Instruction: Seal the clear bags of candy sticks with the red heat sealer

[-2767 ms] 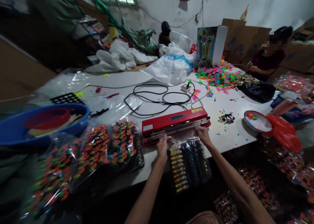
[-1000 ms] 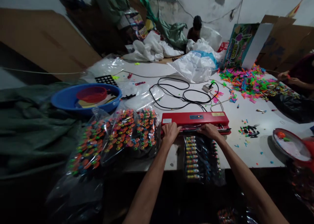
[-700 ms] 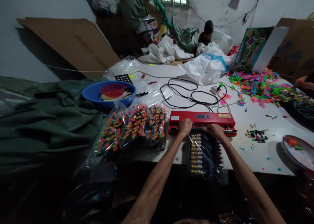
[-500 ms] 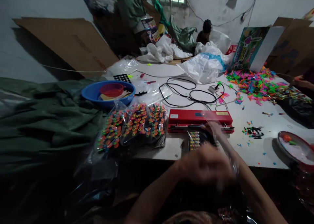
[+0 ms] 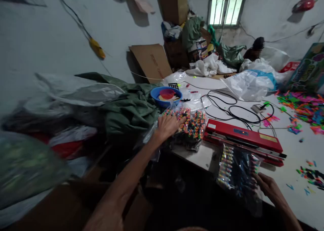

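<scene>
My left hand [image 5: 168, 125] lies on the clear bags of orange and black small pieces [image 5: 196, 123] at the table's edge, its fingers stretched out over the plastic. At the right, my right hand [image 5: 268, 187] pinches the right edge of a clear plastic bag [image 5: 239, 172]. Rows of small yellow-and-white pieces line that bag's left side, with dark parts in the middle. Its upper end rests against the front of a red bar heat sealer [image 5: 244, 138], and its lower part hangs over the table edge.
A blue basin [image 5: 165, 102] holding a red bowl stands behind the bags. Black cable [image 5: 225, 104] coils behind the sealer. Colourful plastic pieces [image 5: 303, 109] are heaped at right. Green tarp [image 5: 131, 112] lies at left. Another person [image 5: 254, 50] is at the back.
The view has swung left. My left hand has moved from in front of the sealer to the filled bags. My right hand now shows at the filled bag's edge.
</scene>
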A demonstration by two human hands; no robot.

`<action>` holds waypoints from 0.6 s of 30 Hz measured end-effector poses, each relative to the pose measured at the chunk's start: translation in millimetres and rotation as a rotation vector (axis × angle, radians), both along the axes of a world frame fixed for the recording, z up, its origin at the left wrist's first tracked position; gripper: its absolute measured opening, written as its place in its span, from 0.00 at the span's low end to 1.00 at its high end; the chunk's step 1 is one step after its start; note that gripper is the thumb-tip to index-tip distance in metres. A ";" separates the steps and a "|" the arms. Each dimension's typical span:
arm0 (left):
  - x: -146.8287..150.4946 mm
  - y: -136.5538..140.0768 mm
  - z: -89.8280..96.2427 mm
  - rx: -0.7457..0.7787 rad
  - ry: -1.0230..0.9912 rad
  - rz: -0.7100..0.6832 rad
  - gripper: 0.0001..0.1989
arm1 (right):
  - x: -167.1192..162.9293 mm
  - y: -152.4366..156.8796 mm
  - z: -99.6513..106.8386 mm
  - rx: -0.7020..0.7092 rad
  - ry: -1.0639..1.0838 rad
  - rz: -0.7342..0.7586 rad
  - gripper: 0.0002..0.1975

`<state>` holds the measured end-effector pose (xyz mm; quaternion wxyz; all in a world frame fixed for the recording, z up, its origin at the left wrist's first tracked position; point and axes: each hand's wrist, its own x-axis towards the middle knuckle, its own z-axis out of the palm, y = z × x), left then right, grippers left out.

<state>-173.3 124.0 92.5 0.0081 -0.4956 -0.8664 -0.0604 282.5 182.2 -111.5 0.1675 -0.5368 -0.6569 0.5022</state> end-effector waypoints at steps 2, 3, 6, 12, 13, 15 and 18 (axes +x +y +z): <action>-20.4 36.1 4.2 -0.137 0.067 0.048 0.30 | -8.8 -0.4 18.0 0.022 0.026 -0.008 0.27; -29.1 46.8 3.2 -0.197 0.069 0.053 0.31 | -12.0 0.5 27.1 0.038 0.045 -0.012 0.26; -45.6 52.8 -4.1 -0.247 0.089 0.074 0.32 | -23.8 5.2 50.9 0.078 0.088 -0.011 0.23; -55.7 37.4 -20.8 -0.232 0.039 0.133 0.30 | -73.1 14.3 75.5 0.181 0.186 0.137 0.24; -57.9 37.9 -23.8 -0.230 0.020 0.139 0.28 | -80.2 15.2 76.7 0.212 0.190 0.149 0.24; -62.2 40.9 -29.2 -0.221 -0.005 0.137 0.24 | -89.8 16.2 78.3 0.276 0.183 0.154 0.25; -65.3 45.6 -35.2 -0.210 -0.050 0.092 0.15 | -94.9 15.4 80.9 0.318 0.174 0.150 0.25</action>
